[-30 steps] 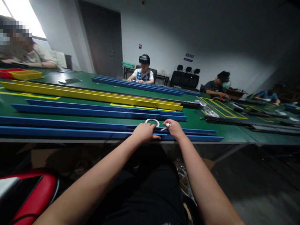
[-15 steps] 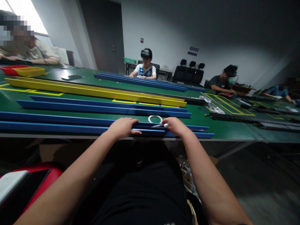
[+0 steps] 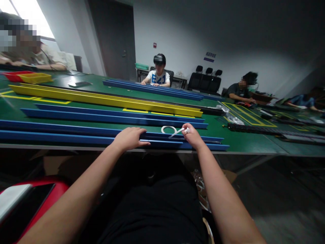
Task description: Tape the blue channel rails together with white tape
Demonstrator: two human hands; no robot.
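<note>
My left hand [image 3: 129, 138] lies palm-down on the nearest long blue rail [image 3: 63, 135] at the front edge of the green table [image 3: 243, 139], its fingers curled over the rail's far lip. To its right, my right hand [image 3: 192, 136] pinches a thin white strip [image 3: 177, 132] and lifts it off the rail. Just behind the strip lies a white tape roll [image 3: 168, 129], flat on the table between the two hands.
More blue rails [image 3: 114, 117] and a long yellow rail [image 3: 106, 100] lie across the table farther back. Yellow and red bins [image 3: 33, 78] stand at far left. Several other people sit around the table. A red seat [image 3: 27, 206] is at my lower left.
My left hand slid left along the near blue rail, away from the tape roll. My right hand rose a little, pulling the white strip up.
</note>
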